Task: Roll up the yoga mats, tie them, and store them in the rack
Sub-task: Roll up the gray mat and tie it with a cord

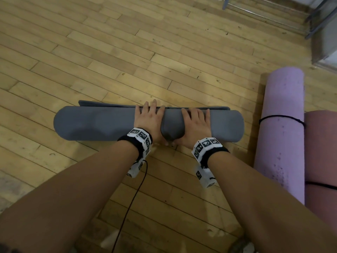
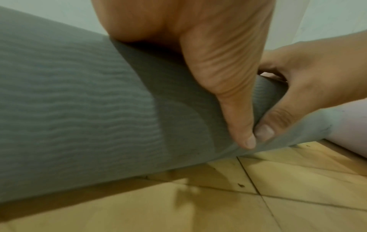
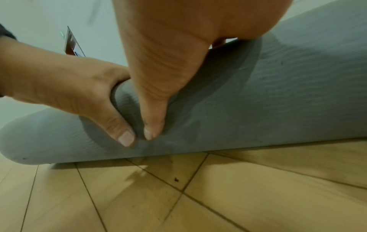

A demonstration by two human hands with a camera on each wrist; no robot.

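A grey yoga mat lies rolled across the wooden floor, with a short flat strip of it showing behind the roll. Both hands grip the roll near its middle, side by side. My left hand has its fingers over the top and its thumb pressed into the near side. My right hand holds it the same way, thumb beside the left thumb. The mat is squeezed in between the two hands.
A purple rolled mat tied with black cord lies at the right, and a reddish rolled mat lies beside it. A metal rack frame and a grey box stand at the far right. A black cable hangs from my left wrist.
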